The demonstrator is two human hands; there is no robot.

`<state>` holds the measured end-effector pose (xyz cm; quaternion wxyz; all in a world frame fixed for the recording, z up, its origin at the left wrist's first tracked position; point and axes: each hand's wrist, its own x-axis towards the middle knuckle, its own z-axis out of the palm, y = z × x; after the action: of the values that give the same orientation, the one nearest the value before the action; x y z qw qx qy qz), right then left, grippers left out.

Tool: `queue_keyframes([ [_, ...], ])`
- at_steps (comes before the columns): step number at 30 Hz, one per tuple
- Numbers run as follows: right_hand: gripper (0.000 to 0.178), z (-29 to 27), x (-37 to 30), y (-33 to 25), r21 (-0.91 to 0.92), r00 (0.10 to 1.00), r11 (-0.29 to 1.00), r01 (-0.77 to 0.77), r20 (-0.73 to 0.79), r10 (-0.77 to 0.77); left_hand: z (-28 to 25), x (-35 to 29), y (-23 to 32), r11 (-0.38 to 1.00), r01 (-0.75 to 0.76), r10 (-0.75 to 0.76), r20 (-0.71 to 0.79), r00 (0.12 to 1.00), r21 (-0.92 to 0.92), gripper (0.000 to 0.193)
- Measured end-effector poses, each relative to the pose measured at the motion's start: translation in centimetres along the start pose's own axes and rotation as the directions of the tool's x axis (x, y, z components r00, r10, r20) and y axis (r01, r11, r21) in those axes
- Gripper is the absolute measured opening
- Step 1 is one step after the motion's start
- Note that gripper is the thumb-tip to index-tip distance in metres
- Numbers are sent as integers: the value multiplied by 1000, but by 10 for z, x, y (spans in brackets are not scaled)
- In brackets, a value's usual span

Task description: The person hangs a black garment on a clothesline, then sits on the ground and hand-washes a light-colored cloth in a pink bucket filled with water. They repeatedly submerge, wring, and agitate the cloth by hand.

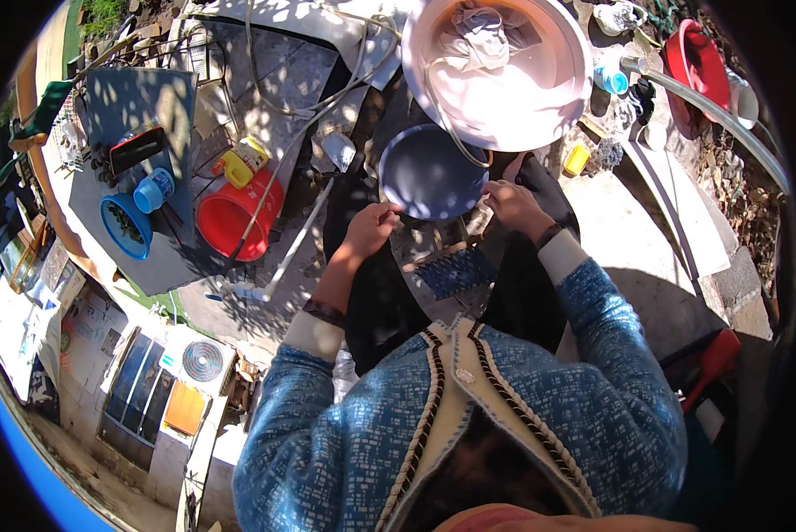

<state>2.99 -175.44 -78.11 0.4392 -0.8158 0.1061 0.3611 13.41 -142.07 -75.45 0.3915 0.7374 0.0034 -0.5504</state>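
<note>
A dark blue round basin (pixel 431 173) is tilted in front of me, between my knees. My left hand (pixel 371 229) pinches its near left rim, fingers closed. On the right side of the rim, my right hand (pixel 515 209) is closed on the edge too. Just beyond stands a big pale pink tub (pixel 573 66) with a wet light cloth (pixel 479 40) inside. A thin hose (pixel 435 97) loops over the tub's wall and its end hangs by the basin. Below the basin, a blue ridged board (pixel 455 272) lies between my legs.
To the left are a red bucket (pixel 229 222), a yellow bottle (pixel 243 162), a blue bucket (pixel 125 226) and a light blue container (pixel 154 190). A white pipe (pixel 293 253) lies nearer. Right of the tub are a yellow block (pixel 577 160), a blue cup (pixel 612 80) and a red basin (pixel 695 66).
</note>
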Motion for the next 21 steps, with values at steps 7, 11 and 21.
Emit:
queue_keyframes([
  [7, 25, 92, 39, 60, -137, 904, 989, 51, 428, 12, -16, 128, -37, 994, -98, 81, -313, 946, -38, 28],
  [11, 44, 188, 38, 81, -234, 711, 972, 15, 686, 154, -17, 160, -61, 971, 59, -116, -243, 963, -231, 33],
  [21, 40, 283, 9, 152, -275, 843, 951, 138, 537, 33, -27, 190, -89, 895, -101, -47, -318, 947, -434, 30],
])
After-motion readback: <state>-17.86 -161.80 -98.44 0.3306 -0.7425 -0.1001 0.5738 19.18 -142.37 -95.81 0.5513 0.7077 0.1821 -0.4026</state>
